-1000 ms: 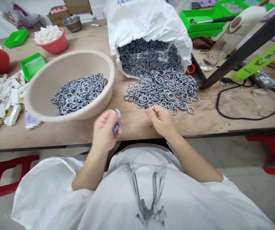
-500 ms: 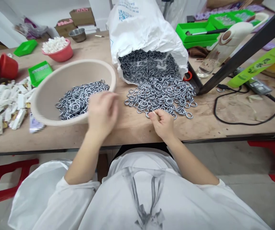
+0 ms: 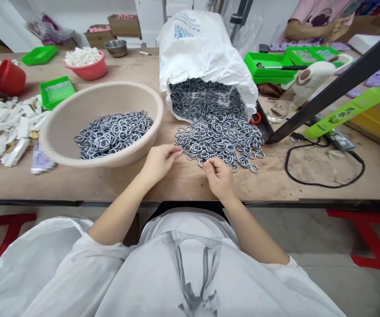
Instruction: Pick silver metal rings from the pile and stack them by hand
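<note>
A heap of grey metal-coloured rings point(image 3: 223, 136) spills onto the table from the mouth of a white sack point(image 3: 206, 53). At the heap's left edge is my left hand point(image 3: 162, 162), thumb and fingertips pinched together; whatever they hold is too small to make out. My right hand point(image 3: 220, 177) is closed at the front edge of the heap, a small dark tip point(image 3: 204, 160) of something sticking out between thumb and forefinger. The rest of that thing is hidden in my fist. On the left, a wide beige basin point(image 3: 57, 127) contains more such rings point(image 3: 113, 134).
White plastic parts point(image 3: 8, 127) lie at far left, near a green tray point(image 3: 57, 91) and a red bowl point(image 3: 91, 70). A dark metal post point(image 3: 335, 83) slants across the right, by a bottle point(image 3: 312, 81) and a black cable point(image 3: 289, 171). A person point(image 3: 318, 26) works behind.
My left hand has moved right from the basin's rim to the ring heap, its fingers now pinched. My right hand stays at the heap's front. The view has shifted; a person now shows at back right.
</note>
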`<state>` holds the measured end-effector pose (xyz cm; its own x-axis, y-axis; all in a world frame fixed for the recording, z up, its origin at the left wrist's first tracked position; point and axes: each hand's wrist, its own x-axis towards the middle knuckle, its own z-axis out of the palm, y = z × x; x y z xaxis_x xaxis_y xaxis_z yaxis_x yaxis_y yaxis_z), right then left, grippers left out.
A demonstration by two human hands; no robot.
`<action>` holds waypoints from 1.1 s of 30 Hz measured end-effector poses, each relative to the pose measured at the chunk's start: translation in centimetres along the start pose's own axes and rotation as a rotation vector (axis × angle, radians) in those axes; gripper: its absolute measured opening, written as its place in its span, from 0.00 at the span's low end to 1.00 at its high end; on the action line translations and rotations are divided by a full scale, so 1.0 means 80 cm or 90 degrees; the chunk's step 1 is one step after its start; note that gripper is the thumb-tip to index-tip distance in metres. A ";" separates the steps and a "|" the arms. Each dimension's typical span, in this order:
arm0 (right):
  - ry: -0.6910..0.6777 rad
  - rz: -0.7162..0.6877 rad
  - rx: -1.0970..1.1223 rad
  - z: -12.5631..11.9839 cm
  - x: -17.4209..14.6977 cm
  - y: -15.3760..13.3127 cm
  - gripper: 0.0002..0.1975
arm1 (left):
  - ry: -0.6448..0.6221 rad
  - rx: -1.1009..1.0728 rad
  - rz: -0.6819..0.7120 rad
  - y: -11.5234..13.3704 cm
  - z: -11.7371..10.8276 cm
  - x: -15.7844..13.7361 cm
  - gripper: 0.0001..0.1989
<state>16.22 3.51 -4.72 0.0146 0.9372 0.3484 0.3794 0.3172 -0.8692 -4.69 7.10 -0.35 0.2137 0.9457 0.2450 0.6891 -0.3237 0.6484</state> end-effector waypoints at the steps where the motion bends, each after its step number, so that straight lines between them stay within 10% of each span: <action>1: -0.033 0.020 0.059 0.002 -0.001 -0.005 0.17 | 0.004 -0.080 0.010 0.007 0.000 -0.016 0.11; 6: -0.188 0.089 0.259 0.012 -0.007 -0.039 0.21 | -0.055 -0.302 -0.029 0.034 0.006 -0.079 0.11; 13: -0.193 0.125 0.293 0.009 -0.012 -0.062 0.15 | -0.124 -0.587 -0.147 0.049 0.015 -0.095 0.15; 33: -0.252 0.089 0.231 0.005 -0.014 -0.062 0.16 | 0.003 -0.324 0.015 0.037 0.012 -0.103 0.08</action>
<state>13.94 0.92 -0.93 -0.3333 0.9347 0.1235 0.0540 0.1497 -0.9873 -3.72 -1.61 -1.11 0.2208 0.9384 0.2659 0.2594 -0.3193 0.9115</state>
